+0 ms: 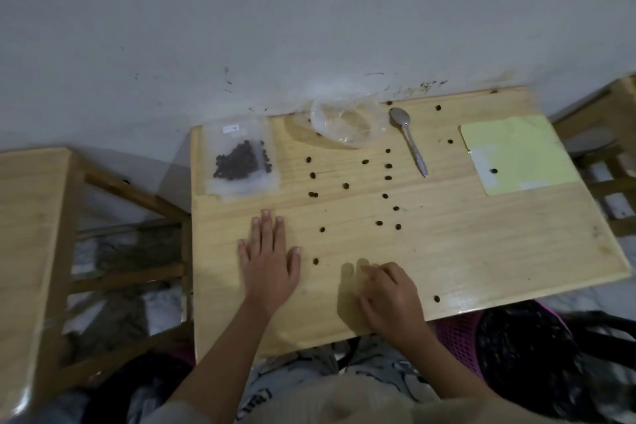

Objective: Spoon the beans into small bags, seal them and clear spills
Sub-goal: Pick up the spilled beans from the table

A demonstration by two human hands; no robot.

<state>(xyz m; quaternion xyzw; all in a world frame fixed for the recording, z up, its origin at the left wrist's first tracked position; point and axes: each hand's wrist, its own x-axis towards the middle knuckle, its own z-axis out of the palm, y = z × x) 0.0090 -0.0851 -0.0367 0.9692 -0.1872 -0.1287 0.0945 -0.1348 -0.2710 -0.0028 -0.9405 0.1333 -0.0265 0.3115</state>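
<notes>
Several dark loose beans [388, 166] lie scattered over the wooden table [481, 258]. A small clear bag with beans [241, 162] lies flat at the back left corner. Beside it sits a crumpled empty clear bag [347, 120], and a metal spoon [409, 141] lies to its right. My left hand [268, 265] rests flat on the table with straight fingers, below the filled bag. My right hand [389, 296] has curled fingers with the tips on the wood near the front edge. Whether it pinches a bean is hidden.
A pale yellow sheet [519, 151] lies at the back right with one bean on it. A single bean [437, 299] sits near the front edge. Another wooden table [27, 234] stands to the left, and wooden furniture [612, 148] to the right. The wall runs right behind.
</notes>
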